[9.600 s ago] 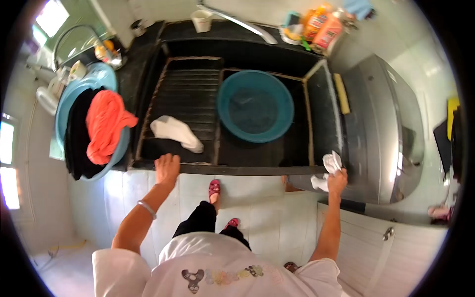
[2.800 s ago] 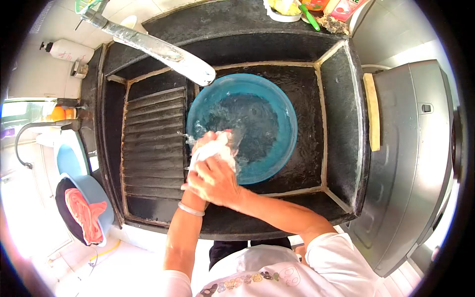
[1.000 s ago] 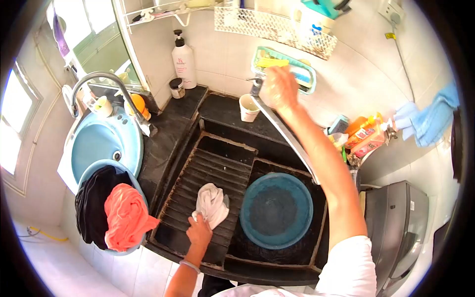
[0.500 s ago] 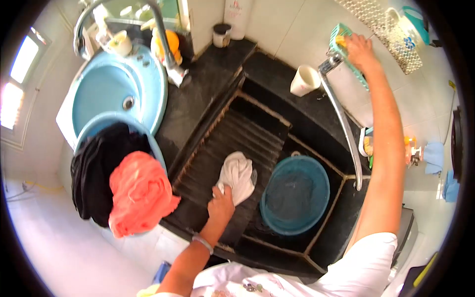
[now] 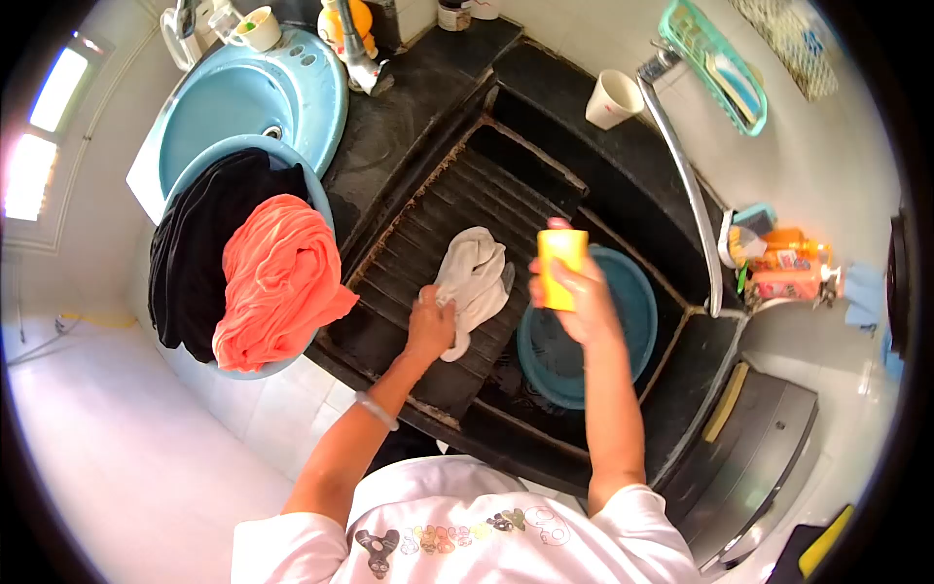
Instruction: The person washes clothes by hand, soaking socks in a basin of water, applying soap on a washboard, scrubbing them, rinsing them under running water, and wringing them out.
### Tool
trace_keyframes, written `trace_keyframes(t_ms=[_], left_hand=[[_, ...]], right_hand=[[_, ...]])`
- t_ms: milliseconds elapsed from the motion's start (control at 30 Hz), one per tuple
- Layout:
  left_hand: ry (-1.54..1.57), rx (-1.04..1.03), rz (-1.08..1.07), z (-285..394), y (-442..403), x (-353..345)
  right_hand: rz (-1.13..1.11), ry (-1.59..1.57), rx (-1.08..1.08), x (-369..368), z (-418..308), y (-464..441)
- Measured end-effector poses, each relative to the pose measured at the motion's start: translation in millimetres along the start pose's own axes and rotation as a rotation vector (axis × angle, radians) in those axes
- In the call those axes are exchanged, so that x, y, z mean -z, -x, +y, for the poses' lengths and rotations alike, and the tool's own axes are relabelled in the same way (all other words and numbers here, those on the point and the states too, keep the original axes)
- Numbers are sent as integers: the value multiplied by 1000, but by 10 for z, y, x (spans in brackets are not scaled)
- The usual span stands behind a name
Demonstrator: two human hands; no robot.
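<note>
Black sink edges (image 5: 681, 414) surround a ribbed slope (image 5: 498, 185), open ribs showing beyond the white cloth (image 5: 474, 277) clutched there by the left hand (image 5: 428, 326). The right hand (image 5: 581, 292) grips a yellow bar (image 5: 560, 258) over a teal water basin (image 5: 638, 304); a blue tub (image 5: 316, 187) holds 2 heaps, black and coral.

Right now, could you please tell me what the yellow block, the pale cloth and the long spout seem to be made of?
Yellow block: perhaps soap, judging by its opaque, squared shape, though blur hides the finish.
Pale cloth: soft fabric, matte, as its crumpled folds suggest; the fibre can't be told.
Long spout: probably polished metal, given its silvery shine.
</note>
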State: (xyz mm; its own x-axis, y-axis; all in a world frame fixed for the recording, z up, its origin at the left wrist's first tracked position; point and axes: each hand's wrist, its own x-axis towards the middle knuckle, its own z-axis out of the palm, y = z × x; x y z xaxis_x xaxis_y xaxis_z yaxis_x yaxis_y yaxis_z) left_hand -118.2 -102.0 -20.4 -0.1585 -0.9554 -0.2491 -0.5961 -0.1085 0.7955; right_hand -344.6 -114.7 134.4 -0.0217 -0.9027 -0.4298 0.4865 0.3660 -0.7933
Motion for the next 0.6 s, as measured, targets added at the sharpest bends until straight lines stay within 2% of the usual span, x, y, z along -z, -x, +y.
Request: trace_keyframes(t_ms=[33,100,133,167,233,267,300,333,367,400,467,500,567,600], left_hand=[[39,-28,-4,78,68,119],[116,-76,-18,350,257,441],[29,-65,-9,325,339,461],[-275,-66,34,338,457,460],[-875,-88,126,679,646,543],[-898,-299,252,575,627,553],[-886,-322,213,467,632,535],[-873,-344,179,353,622,504],[-860,-364,151,231,601,468],[-894,-335,62,97,592,404],[-853,-385,52,19,528,397],[-831,-392,45,-2,559,396],[-825,-357,65,103,554,454],[-801,-338,59,176,560,508]], right_hand=[[29,-12,-39,-56,217,-147],[150,413,20,-1,513,-459],[193,464,65,-53,541,-529],[239,518,107,-108,578,-574],[355,988,607,-210,815,-696],[344,960,459,-327,870,-567],[357,1076,558,-435,1009,-527],[241,1248,588,-521,1088,-524],[295,1149,363,-644,1357,-578],[133,1366,624,-558,1578,-662],[138,1668,899,-350,1866,-1043],[312,1764,902,-240,1821,-1391],[436,1542,475,-50,1446,-1768],[449,1430,422,112,1436,-1927]])
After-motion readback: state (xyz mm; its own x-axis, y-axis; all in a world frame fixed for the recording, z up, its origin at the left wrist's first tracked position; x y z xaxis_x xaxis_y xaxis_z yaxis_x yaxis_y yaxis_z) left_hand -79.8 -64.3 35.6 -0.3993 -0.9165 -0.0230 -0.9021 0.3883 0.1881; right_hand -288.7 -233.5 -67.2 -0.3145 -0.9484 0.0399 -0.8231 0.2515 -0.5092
